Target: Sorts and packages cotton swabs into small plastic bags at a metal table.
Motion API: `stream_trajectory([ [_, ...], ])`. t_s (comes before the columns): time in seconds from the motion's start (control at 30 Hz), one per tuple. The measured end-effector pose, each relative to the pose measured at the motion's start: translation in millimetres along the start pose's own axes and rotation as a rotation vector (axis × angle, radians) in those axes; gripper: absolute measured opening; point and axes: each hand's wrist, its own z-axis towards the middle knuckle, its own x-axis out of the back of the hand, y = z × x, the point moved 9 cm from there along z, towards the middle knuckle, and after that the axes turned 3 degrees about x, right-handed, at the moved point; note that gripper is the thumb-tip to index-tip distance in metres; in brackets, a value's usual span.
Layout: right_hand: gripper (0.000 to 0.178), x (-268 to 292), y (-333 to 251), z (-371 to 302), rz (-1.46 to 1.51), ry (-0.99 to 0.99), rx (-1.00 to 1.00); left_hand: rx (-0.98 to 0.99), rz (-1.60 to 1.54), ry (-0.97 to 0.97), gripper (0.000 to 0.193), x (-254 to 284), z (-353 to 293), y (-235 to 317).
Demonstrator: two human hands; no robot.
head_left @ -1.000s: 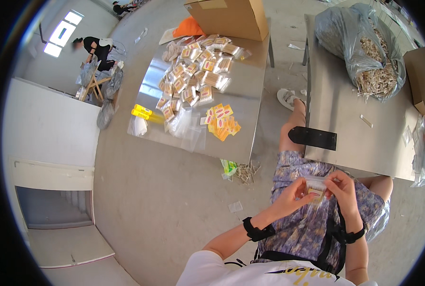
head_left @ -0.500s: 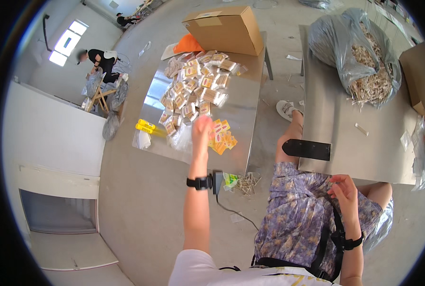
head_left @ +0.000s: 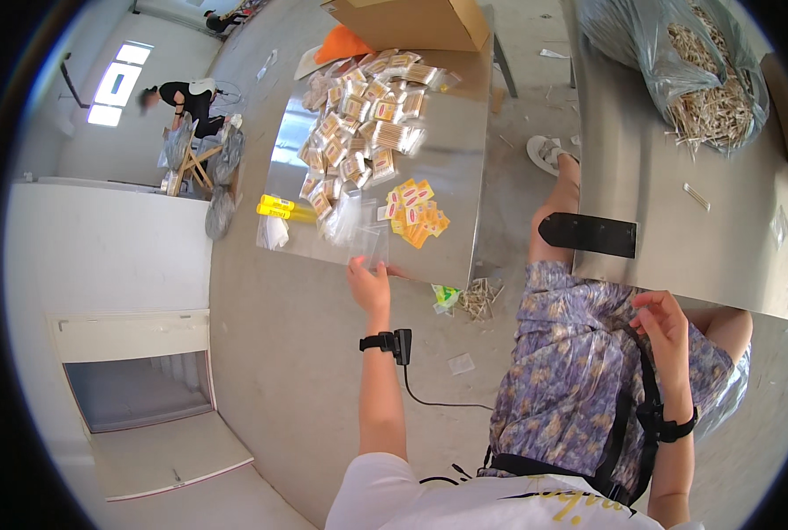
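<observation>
At the near edge of the left metal table, my left hand (head_left: 370,287) pinches a small clear plastic bag (head_left: 372,243). More clear bags (head_left: 341,221) lie just beyond it. To their right is a loose pile of yellow-orange cards (head_left: 418,214). Farther back is a heap of clear packets (head_left: 358,124) filled with thin brown sticks, each showing a yellow label. Over my lap, by the right table's front edge, my right hand (head_left: 666,325) hovers with loosely bent fingers and nothing visible in it.
A cardboard box (head_left: 411,22) and orange cloth (head_left: 345,44) stand at the left table's back; yellow tubes (head_left: 276,207) lie left. On the right table are a grey sack of pale sticks (head_left: 712,110), a single stick packet (head_left: 697,196) and a black strap-like piece (head_left: 588,235). A person (head_left: 186,102) works far left.
My left hand has drawn back from beside the yellow cards to the table's near edge, now with a clear bag in its fingers. My right hand stays over my lap. The view has shifted.
</observation>
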Motion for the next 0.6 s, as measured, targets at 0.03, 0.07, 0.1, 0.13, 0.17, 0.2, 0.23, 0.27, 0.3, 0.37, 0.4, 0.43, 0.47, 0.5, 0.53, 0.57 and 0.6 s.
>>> stream_trajectory([
  [0.03,0.016,0,-2,0,-0.02,0.003,0.007,-0.007,0.003,-0.004,0.037,-3,4,-2],
  [0.07,0.016,0,-1,-1,-0.016,0.01,0.004,0.032,-0.01,-0.03,0.036,-8,7,-7],
  [0.1,0.016,0,1,-2,0.011,0.01,0.0,0.071,-0.023,-0.057,0.034,-14,11,-11],
  [0.13,0.016,-1,2,-3,0.037,0.011,-0.004,0.062,-0.023,-0.062,0.034,-18,16,-10],
  [0.17,0.016,0,4,-4,0.04,0.02,-0.006,0.046,-0.023,-0.032,0.027,-19,20,-8],
  [0.2,0.016,0,5,-4,0.046,0.014,0.0,0.03,-0.023,-0.003,0.021,-19,24,-7],
  [0.23,0.016,0,6,-5,0.052,0.008,0.007,0.022,-0.025,-0.007,0.021,-22,30,-6],
  [0.27,0.016,4,8,-5,0.053,0.019,0.006,0.017,-0.052,-0.051,0.018,-29,36,-3],
  [0.3,0.016,8,9,-5,0.045,0.022,0.009,0.013,-0.079,-0.094,0.014,-35,40,-1],
  [0.37,0.016,7,10,-5,0.052,0.018,0.012,0.04,-0.14,-0.056,0.01,-31,50,-13],
  [0.4,0.015,6,7,-5,0.049,0.015,0.01,0.073,-0.207,-0.021,0.006,-27,54,-20],
  [0.43,0.015,4,4,-6,0.049,0.007,0.009,0.066,-0.2,-0.016,0.006,-21,57,-27],
  [0.47,0.015,4,1,-7,0.055,0.013,0.008,0.029,-0.247,0.17,0.006,1,56,-24],
  [0.5,0.015,2,-2,-9,0.064,0.013,0.013,-0.008,-0.29,0.361,0.007,26,52,-25],
  [0.53,0.016,-2,-5,-10,0.076,0.007,0.018,-0.014,-0.282,0.368,0.007,38,50,-27],
  [0.57,0.016,4,-1,-12,0.066,0.033,0.009,-0.057,-0.338,0.414,0.007,42,34,-1],
  [0.6,0.017,10,2,-14,0.051,0.037,0.012,-0.103,-0.404,0.452,0.008,44,17,33],
])
